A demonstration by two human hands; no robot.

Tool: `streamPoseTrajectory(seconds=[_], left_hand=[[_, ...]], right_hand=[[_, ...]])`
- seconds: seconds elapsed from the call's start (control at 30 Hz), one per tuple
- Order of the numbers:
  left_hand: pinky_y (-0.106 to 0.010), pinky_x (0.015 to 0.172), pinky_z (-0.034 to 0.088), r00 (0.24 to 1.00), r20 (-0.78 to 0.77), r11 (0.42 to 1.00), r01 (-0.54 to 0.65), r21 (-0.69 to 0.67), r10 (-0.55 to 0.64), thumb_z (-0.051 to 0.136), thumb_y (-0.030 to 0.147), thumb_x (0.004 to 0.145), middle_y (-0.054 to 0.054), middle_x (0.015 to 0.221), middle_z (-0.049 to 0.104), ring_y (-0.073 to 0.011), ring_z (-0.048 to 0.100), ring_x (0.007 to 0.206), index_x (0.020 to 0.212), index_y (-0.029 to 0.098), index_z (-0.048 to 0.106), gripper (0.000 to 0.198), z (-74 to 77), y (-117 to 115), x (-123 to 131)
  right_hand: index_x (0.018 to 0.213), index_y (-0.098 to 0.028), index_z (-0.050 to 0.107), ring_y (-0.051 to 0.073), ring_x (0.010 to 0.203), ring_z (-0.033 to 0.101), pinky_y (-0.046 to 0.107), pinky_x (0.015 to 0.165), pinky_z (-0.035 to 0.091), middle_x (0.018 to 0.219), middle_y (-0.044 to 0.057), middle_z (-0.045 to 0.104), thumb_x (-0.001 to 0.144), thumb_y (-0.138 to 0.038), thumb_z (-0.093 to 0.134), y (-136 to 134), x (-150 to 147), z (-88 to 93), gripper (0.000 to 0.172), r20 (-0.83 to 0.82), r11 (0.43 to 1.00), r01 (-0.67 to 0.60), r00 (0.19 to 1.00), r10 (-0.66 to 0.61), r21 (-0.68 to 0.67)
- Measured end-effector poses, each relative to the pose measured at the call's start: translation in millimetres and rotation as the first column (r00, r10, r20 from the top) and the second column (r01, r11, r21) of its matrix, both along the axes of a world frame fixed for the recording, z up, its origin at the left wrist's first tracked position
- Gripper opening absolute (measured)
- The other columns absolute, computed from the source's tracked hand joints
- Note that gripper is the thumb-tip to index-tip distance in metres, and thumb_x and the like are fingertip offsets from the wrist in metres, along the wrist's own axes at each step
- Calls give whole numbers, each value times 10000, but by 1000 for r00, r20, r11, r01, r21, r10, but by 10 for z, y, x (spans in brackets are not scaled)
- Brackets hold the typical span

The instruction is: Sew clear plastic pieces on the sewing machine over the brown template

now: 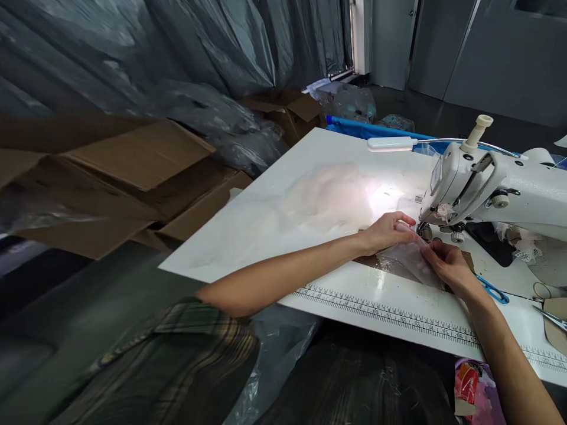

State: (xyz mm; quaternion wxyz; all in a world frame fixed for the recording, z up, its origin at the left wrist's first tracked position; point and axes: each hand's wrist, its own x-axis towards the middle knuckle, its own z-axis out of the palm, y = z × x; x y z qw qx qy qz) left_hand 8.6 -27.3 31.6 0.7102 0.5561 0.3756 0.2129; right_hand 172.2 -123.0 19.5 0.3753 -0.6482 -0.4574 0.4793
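A piece of sheer white fabric (pixel 410 260) lies at the needle area of a white sewing machine (pixel 456 177). My left hand (pixel 390 230) pinches the fabric's upper edge just left of the presser foot. Closer to me, my right hand (pixel 447 262) grips the same fabric between thumb and fingers. The needle and foot are partly hidden behind my fingers. Beside my right wrist lie blue-handled scissors (pixel 494 289), partly covered by the hand.
A lamp (pixel 392 144) lights the white table (pixel 266 224), whose front edge carries a printed ruler (pixel 381 310). Metal shears (pixel 551 319) lie at the right. Open cardboard boxes (pixel 142 153) stand left of the table. A black phone-like slab (pixel 489 242) rests under the machine arm.
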Motion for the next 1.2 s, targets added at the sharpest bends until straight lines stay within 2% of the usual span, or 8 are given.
streamPoseTrajectory(seconds=[0.1, 0.2, 0.37, 0.53, 0.73, 0.83, 1.03, 1.2], left_hand=[[-241, 629, 480, 999, -18, 998, 50, -23, -50, 821, 143, 684, -5, 743, 708, -117, 645, 647, 1010, 127, 597, 396, -18, 49, 78], [-276, 680, 510, 996, 35, 994, 84, -73, -81, 849, 159, 654, -29, 792, 731, -146, 679, 700, 1017, 139, 583, 450, -66, 84, 114], [-300, 709, 517, 995, 61, 991, 88, -102, -82, 867, 166, 636, -48, 797, 738, -157, 690, 706, 988, 137, 570, 461, -80, 93, 128], [-296, 694, 511, 996, 41, 990, 78, -114, -74, 856, 147, 645, -41, 775, 730, -148, 680, 680, 985, 134, 553, 456, -53, 85, 135], [-320, 718, 517, 995, 50, 990, 94, -107, -89, 860, 164, 645, -47, 789, 725, -154, 683, 690, 1002, 134, 544, 477, -34, 83, 134], [-320, 736, 514, 996, 24, 991, 88, -104, -86, 836, 147, 666, -42, 774, 718, -146, 679, 695, 1014, 130, 545, 455, -14, 75, 136], [-304, 689, 474, 993, 1, 990, 115, -82, -116, 849, 210, 658, -41, 792, 714, -136, 650, 679, 1066, 117, 543, 519, -22, 85, 125], [-288, 644, 436, 992, -17, 990, 125, -71, -126, 860, 235, 639, -39, 822, 718, -116, 610, 645, 1102, 118, 535, 577, -49, 105, 111]], right_hand=[[811, -216, 621, 183, 579, 631, 310, 555, 531, 670, 40, 676, 698, -620, 715, -15, 35, 4, 429, -24, 999, 34, 999, -34, 19], [842, -222, 636, 218, 601, 672, 348, 577, 565, 688, 55, 688, 755, -597, 688, -13, 52, -57, 388, 16, 996, 88, 996, -88, 10], [816, -225, 641, 242, 644, 691, 362, 592, 570, 656, 63, 680, 846, -517, 613, 5, 63, -163, 295, 85, 994, 102, 991, -104, 27], [795, -224, 622, 221, 612, 675, 356, 604, 573, 623, 45, 663, 849, -450, 597, 7, 41, -119, 233, 51, 994, 103, 994, -102, -26], [746, -225, 591, 197, 613, 615, 322, 575, 525, 658, 36, 636, 805, -437, 573, 18, 42, -94, 221, 111, 993, 94, 989, -101, 65], [739, -222, 588, 190, 620, 602, 307, 573, 503, 651, 30, 623, 796, -420, 543, 20, 49, -82, 211, 142, 993, 97, 984, -106, 65], [732, -220, 582, 206, 621, 632, 304, 562, 497, 625, 22, 633, 803, -441, 516, -2, 48, -51, 241, 185, 994, 91, 978, -100, 56], [769, -223, 615, 233, 688, 670, 326, 603, 534, 644, 33, 658, 818, -435, 524, -6, 68, -92, 236, 201, 991, 85, 974, -104, 100]])
